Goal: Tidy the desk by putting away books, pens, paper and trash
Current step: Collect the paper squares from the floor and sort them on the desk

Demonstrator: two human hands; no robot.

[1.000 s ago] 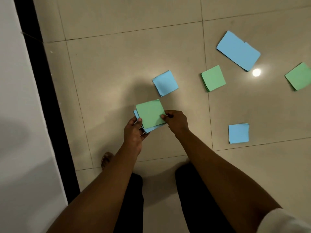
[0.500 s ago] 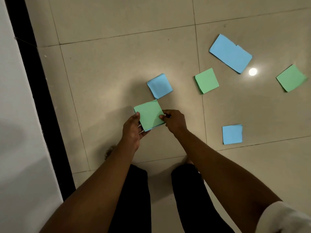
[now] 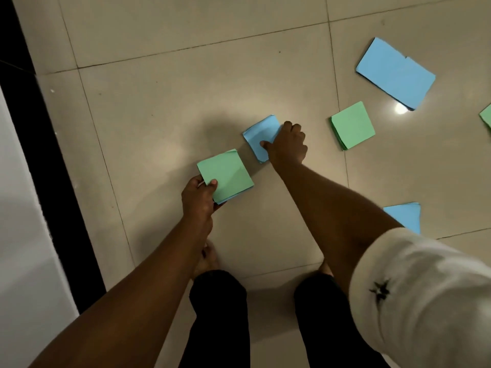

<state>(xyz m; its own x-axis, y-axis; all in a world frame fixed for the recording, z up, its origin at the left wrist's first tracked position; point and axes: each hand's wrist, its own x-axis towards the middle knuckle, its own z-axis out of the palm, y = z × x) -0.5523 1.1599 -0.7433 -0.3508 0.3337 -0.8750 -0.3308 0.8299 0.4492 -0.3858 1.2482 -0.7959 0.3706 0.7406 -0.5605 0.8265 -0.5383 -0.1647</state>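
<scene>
My left hand (image 3: 198, 197) grips a small stack of paper squares (image 3: 228, 176), green on top with blue beneath, by its near left corner. My right hand (image 3: 288, 144) reaches forward onto a blue paper square (image 3: 259, 134) lying on the floor; its thumb presses the sheet and its fingers curl over the square's right edge. A green square stack (image 3: 352, 126) lies to the right. Farther right, a large blue sheet (image 3: 396, 73) rests on the tiles.
Another blue square (image 3: 406, 215) lies near my right arm, partly hidden by it. A green piece (image 3: 486, 118) shows at the right edge. A dark strip (image 3: 34, 144) and a white surface (image 3: 21, 261) run along the left. My legs and feet stand below.
My right hand let go of the held stack and moved forward onto the blue square on the floor. My left hand keeps the stack alone. The camera came closer to the floor.
</scene>
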